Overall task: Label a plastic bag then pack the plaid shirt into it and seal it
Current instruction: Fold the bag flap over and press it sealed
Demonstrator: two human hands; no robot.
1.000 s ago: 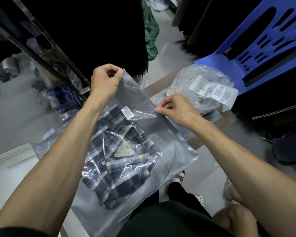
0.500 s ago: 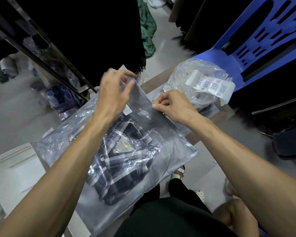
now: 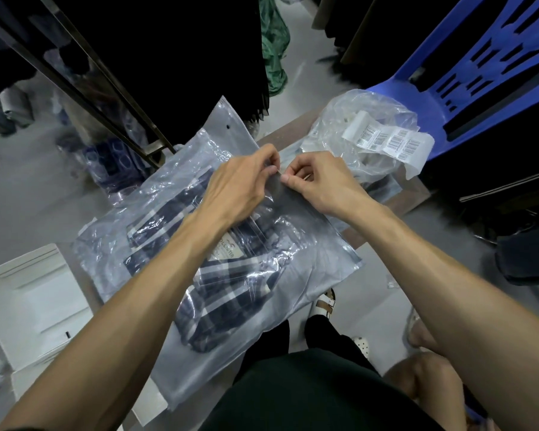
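A grey plastic bag (image 3: 299,275) lies across my lap and a low table, with the dark plaid shirt (image 3: 224,293) folded inside it. A paper tag shows on the shirt through the plastic. My left hand (image 3: 240,185) and my right hand (image 3: 318,181) meet at the bag's upper right edge. Both pinch that edge between thumb and fingers, almost touching each other. The bag's flap with a small hole sticks up beyond my hands.
A strip of barcode labels (image 3: 389,141) rests on a crumpled clear bag (image 3: 349,129) at the upper right, beside a blue plastic chair (image 3: 467,76). White cardboard (image 3: 35,293) lies at the left. Dark hanging clothes and a metal rack (image 3: 106,101) stand ahead.
My left hand has let go of the bag's far corner and come right along the edge until it meets my right hand. The bag has dropped flatter.
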